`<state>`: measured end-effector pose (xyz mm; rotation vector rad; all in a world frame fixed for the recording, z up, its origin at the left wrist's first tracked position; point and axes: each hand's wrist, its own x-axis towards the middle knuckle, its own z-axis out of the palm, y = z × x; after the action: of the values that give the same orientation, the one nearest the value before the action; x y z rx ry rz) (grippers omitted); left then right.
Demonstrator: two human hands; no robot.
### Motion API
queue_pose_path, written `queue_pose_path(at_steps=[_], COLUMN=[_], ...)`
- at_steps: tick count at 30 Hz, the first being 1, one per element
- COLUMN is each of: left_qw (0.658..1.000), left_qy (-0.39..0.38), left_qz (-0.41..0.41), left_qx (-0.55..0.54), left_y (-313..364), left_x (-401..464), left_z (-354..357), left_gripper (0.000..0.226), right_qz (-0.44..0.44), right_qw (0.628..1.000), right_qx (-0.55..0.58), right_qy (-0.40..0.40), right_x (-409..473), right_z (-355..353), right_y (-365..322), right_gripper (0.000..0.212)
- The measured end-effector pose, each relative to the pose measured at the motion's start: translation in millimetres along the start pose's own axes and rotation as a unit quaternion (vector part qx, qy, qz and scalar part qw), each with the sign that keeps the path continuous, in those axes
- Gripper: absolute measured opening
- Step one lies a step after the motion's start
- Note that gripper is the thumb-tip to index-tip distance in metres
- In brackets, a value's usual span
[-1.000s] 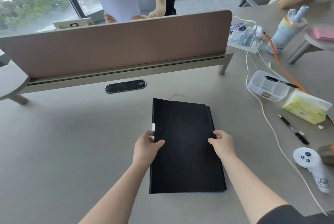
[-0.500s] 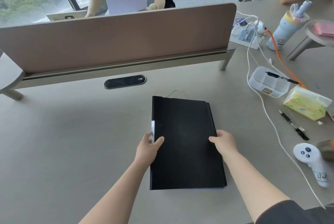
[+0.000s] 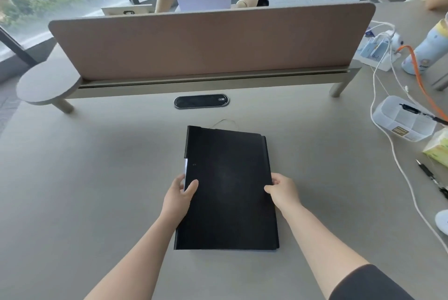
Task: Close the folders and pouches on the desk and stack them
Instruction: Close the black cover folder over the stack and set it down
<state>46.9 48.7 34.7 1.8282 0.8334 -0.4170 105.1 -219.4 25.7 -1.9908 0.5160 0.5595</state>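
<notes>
Our left hand (image 3: 178,196): grasps the left edge of the black folder (image 3: 228,190), thumb on the cover, fingers (image 3: 180,179) curled under.
Our right hand (image 3: 283,190): pinches its right edge.
Folder: lies shut and flat on the desk (image 3: 84,178) before us; a white slip shows at its left edge.
Progress: we judge closing done for this one; whether others lie beneath, we cannot tell.
Left to do: no other folder or pouch shows.
Beyond: the divider screen (image 3: 206,42).

Matt black folder (image 3: 228,188) lies on a smooth, matt grey desk (image 3: 84,178) behind a felt-like divider (image 3: 206,42).
</notes>
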Motion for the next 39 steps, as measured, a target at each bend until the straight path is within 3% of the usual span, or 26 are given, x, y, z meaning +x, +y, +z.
queue_pose_path(at_steps=[4,8,10,16,24,31,39], left_qw=[1.0,0.999,0.998,0.999,0.999,0.996,0.998], left_qy=[0.023,0.035,0.031,0.016,0.018,0.017,0.014], left_qz=[0.006,0.035,0.042,0.025,0.044,0.076,0.049], left_qx=[-0.011,-0.017,-0.019,-0.017,-0.012,-0.03,-0.043], left_y=[-17,-19,-23,-57,-43,-35,-39], left_x=[2,-4,-3,28,14,7,14], left_z=[-31,-52,-57,-56,-57,-62,-62], left_gripper=[0.075,0.037,0.032,0.059,0.04,0.022,0.054], right_qz=[-0.015,-0.02,-0.024,-0.017,-0.023,-0.009,0.007], right_qw=[1.0,0.999,0.999,0.999,0.998,0.999,0.998], right_qx=[-0.016,-0.029,-0.042,-0.05,-0.049,-0.028,-0.045], right_qy=[-0.016,-0.012,-0.004,0.008,0.01,0.026,0.037], right_x=[-7,-13,-15,-17,-17,-18,-23], right_z=[39,66,71,76,77,77,75], right_y=[-15,-21,-23,-24,-22,-21,-18], right_gripper=[0.036,0.035,0.035,0.037,0.045,0.035,0.053])
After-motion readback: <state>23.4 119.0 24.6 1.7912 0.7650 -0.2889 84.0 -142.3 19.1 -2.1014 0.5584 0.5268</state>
